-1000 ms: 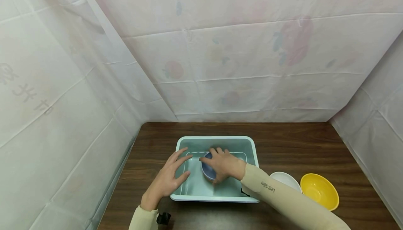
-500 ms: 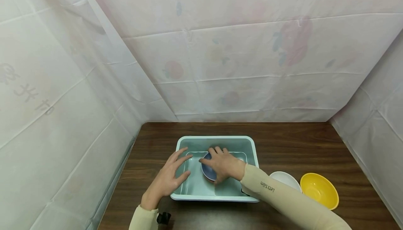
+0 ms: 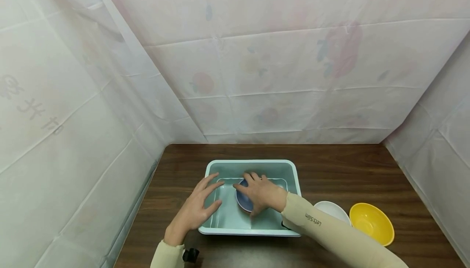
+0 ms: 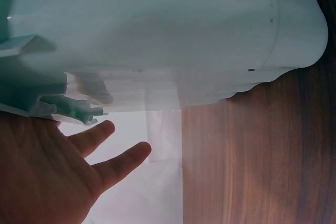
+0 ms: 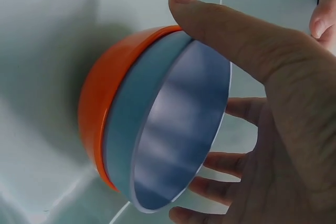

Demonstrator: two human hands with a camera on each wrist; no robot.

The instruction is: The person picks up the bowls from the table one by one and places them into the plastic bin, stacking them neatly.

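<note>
A light blue plastic basin (image 3: 235, 221) stands on the table. Inside it, under my right hand (image 3: 262, 192), is a lavender-blue bowl (image 3: 242, 200). The right wrist view shows this bowl (image 5: 178, 124) nested in an orange bowl (image 5: 100, 103). My right thumb (image 5: 226, 24) lies at one side of the blue rim, with the fingers curled at the opposite side; my hand holds the blue bowl between them. My left hand (image 3: 192, 211) is spread at the basin's left edge, fingers over the rim; whether it touches is unclear.
A white bowl (image 3: 332, 210) and a yellow bowl (image 3: 371, 223) stand to the right of the basin, the white one partly behind my right sleeve (image 3: 312, 219). White printed sheets (image 3: 271, 76) wall in the brown wooden table (image 3: 341, 166) at the back and sides.
Both hands and the bowls keep nearly the same places. Only a slight shift of the head view shows.
</note>
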